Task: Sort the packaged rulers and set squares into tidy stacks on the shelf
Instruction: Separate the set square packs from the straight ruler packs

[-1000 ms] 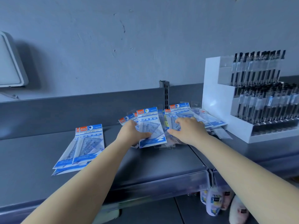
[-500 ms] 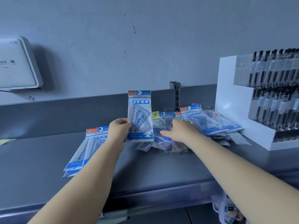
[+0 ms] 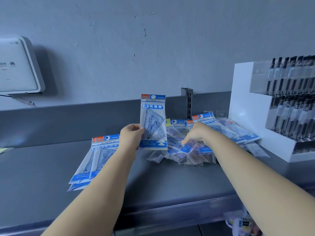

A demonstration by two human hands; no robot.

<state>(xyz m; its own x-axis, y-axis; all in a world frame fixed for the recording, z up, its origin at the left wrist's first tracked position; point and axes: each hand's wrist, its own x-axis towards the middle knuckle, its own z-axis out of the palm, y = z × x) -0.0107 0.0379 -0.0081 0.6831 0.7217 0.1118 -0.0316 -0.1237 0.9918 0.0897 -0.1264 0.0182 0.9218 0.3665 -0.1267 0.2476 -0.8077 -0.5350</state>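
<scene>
My left hand [image 3: 130, 137] holds a blue-and-white set square packet [image 3: 153, 121] upright above the grey shelf [image 3: 51, 167]. To its left lies a small fanned stack of the same packets [image 3: 95, 159], flat on the shelf. On the right a loose heap of packets [image 3: 226, 132] and clear ruler sleeves spreads toward the white display. My right hand [image 3: 196, 133] reaches into that heap, fingers down on a small blue-ended packet [image 3: 186, 148]; whether it grips it is unclear.
A white tiered display [image 3: 247, 106] full of black pens stands at the right, touching the heap. A white wall box [image 3: 17, 65] hangs at the upper left. A slotted upright [image 3: 188, 103] rises behind the heap. Packaged goods [image 3: 242, 223] hang below the shelf's front edge.
My left hand lifted one set square packet off the heap and now holds it upright. My right hand slid lower into the heap, fingers curling onto a small packet.
</scene>
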